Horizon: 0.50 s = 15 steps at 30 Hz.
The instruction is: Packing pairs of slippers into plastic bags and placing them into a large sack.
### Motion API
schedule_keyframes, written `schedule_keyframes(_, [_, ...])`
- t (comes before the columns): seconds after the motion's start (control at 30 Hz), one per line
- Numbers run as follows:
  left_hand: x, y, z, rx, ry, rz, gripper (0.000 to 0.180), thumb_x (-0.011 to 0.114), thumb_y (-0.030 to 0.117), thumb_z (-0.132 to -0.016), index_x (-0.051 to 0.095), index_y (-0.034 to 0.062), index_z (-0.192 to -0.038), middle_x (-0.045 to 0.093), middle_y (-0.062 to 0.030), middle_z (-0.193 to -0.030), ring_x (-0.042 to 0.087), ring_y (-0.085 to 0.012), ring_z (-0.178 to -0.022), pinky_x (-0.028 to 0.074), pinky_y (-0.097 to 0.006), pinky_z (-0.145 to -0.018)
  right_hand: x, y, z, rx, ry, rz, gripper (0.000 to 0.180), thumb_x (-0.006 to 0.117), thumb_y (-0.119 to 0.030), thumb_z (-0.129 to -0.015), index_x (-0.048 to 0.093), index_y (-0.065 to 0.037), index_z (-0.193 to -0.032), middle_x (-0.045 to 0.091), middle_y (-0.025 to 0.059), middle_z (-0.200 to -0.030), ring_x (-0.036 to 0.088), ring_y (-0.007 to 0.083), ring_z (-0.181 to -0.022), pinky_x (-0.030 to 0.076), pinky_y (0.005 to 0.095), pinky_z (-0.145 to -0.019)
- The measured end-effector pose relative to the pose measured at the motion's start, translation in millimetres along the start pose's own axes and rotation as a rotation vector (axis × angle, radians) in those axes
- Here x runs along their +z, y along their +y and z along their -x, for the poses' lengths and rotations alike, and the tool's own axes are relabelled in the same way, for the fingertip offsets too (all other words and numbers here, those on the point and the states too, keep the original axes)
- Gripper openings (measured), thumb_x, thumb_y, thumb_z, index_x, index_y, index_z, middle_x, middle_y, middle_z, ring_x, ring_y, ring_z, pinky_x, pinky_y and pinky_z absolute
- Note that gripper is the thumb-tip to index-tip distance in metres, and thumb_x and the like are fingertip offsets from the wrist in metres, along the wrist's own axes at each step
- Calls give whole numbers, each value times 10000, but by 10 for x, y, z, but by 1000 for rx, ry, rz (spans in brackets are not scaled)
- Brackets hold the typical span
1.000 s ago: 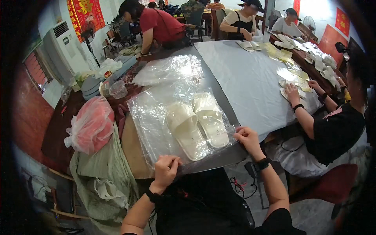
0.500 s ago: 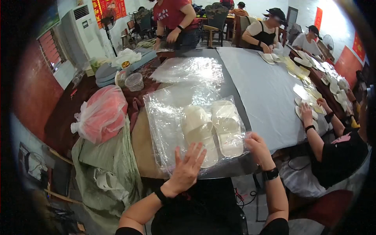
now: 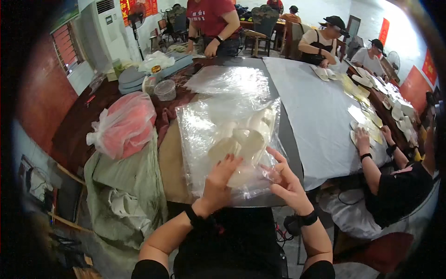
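In front of me a pair of cream slippers (image 3: 248,139) lies in a clear plastic bag, the two tilted and overlapping, on a pile of clear bags (image 3: 197,123). My left hand (image 3: 219,179) rests with outstretched fingers on the near end of the left slipper. At the right slipper's side is my right hand (image 3: 289,183), its thumb and fingers bent and spread apart against the film of the bag. I see no grip in either hand. Glare and creases in the plastic blur the slippers' outlines.
Another stack of clear bags (image 3: 232,83) lies behind. To the left are a red bundle in white plastic (image 3: 123,125), a clear tub (image 3: 165,89) and a green sack (image 3: 125,186). Co-workers handle slippers along a grey-covered table (image 3: 316,121); a person in red (image 3: 213,23) stands opposite.
My right hand has left the bag's right edge, moved leftward and spread its fingers. The slippers have shifted left and now overlap instead of lying side by side.
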<state>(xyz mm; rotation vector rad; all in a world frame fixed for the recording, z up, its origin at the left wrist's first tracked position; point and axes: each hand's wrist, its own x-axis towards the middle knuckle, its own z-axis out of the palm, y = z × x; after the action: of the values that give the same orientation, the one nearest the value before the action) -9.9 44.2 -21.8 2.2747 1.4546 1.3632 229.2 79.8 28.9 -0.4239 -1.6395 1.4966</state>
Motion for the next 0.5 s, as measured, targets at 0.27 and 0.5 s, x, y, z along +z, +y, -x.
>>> schedule_keyframes(0.27, [-664, -207, 119, -236, 159, 436, 404, 619, -10, -950, 612, 22, -1353, 738, -115, -1098, 643, -90, -935, 515, -273, -789, -436, 809, 82, 120, -109, 957, 552, 744, -51, -866, 597, -84, -1397, 401, 148, -1604, 394, 365, -1463, 335, 459, -1190])
schedule_keyframes(0.5, [-1857, 518, 589, -548, 557, 390, 263, 655, 171, -1002, 717, -79, -1057, 746, -69, -969, 632, -74, -870, 515, -268, -756, -430, 888, 137, -4, -71, 1095, 481, 665, -3, -863, 619, -39, -1341, 475, 173, -1545, 396, 380, -1452, 315, 451, -1190])
